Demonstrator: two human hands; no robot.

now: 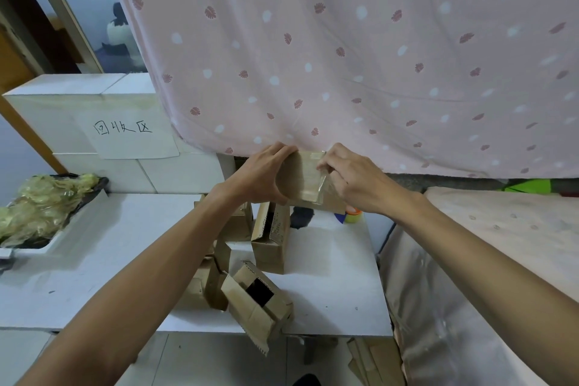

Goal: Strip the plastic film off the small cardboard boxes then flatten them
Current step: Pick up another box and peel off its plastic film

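I hold a small brown cardboard box [302, 177] up above the white table [125, 260]. My left hand [261, 175] grips its left end, fingers over the top and thumb underneath. My right hand [354, 180] pinches a strip of clear plastic film [322, 180] that stands partly lifted off the box's right side. Several more small cardboard boxes [271, 236] lie on the table below my hands, one open box [258, 298] at the front edge.
A tray with a heap of crumpled clear film [40, 207] sits at the table's left. White blocks with a handwritten paper label [125, 131] stand behind. A pink patterned curtain [344, 56] hangs in front. Flat cardboard pieces [372, 360] lie on the floor, and a tape roll [352, 216] sits on the table.
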